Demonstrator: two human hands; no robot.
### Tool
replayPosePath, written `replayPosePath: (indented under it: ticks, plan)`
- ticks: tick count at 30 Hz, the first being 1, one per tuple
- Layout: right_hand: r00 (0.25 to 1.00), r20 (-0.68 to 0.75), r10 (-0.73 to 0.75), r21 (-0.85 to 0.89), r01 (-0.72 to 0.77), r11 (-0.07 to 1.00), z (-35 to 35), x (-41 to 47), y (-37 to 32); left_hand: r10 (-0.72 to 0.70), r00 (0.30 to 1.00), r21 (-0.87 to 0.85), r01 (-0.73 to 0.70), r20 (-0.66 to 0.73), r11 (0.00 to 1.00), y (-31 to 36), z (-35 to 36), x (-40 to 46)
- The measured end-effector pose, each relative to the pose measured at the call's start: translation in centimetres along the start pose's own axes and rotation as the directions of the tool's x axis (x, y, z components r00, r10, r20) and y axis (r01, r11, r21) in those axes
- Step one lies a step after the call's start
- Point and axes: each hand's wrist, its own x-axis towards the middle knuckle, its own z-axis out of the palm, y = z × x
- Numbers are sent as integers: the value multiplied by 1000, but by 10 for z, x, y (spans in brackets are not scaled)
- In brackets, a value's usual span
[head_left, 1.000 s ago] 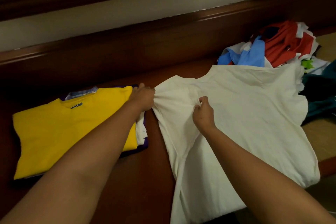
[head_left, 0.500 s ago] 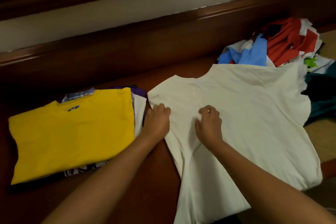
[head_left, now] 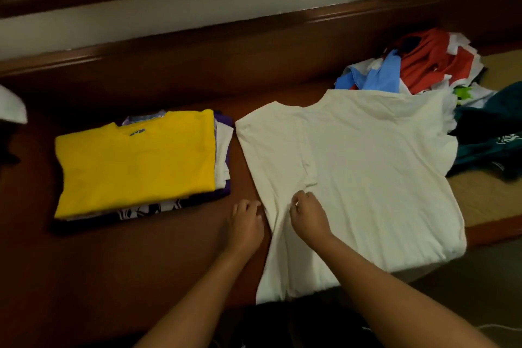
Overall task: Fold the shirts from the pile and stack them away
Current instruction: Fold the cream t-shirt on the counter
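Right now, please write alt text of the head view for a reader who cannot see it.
Two hands work the left edge of a white shirt spread flat on a wooden surface; the right hand pinches its fabric, the left hand rests at its edge. A folded stack topped by a yellow shirt lies left; an unfolded pile lies behind.
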Motion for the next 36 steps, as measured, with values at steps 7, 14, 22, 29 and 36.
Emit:
replayPosePath:
  ticks: [7, 14, 22, 29, 36]
  plan:
    - [963, 260, 68, -5, -69, 998, 28, -38, -13, -306, 952, -162, 298, -24, 941, 8, 52, -138]
    - [944, 310, 115, 35, -132, 991, 38, -48, -16, -741, 653, -540, 684, 154, 491, 24, 90, -184]
    - [949, 288, 125, 403, -239, 883, 29, -56, -7, -647, 734, -483, 651, 205, 586, 18, 107, -183]
    - [889, 452, 69, 617, -368, 696, -7, -75, 11, -464, 886, -470, 412, 5, 781, 61, 105, -220]
    - [913, 400, 78, 642, -340, 688, -6, -79, 26, -586, 782, -488, 605, 214, 629, 57, 128, -180]
